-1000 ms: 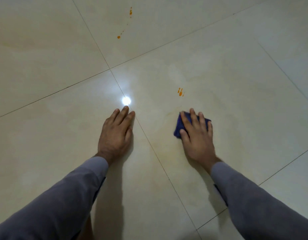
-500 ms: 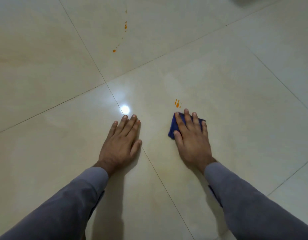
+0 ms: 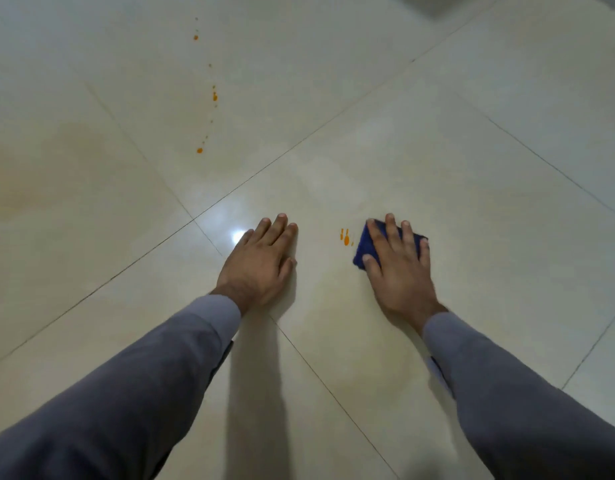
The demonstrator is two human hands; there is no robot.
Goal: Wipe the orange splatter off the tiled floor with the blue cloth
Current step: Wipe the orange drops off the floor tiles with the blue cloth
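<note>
Blue cloth: folded, flat on the tiled floor under your right hand, straight fingers pressing it. Orange splatter: just left of the cloth; further drops well beyond. Your left hand: flat on the floor, holding nothing.

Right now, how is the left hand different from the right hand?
The left hand lies flat on the bare floor; the right hand presses on the blue cloth. The right hand is closer to the near orange splatter; the left hand sits beside the bright light reflection. Both have straight fingers and grey sleeves.
</note>
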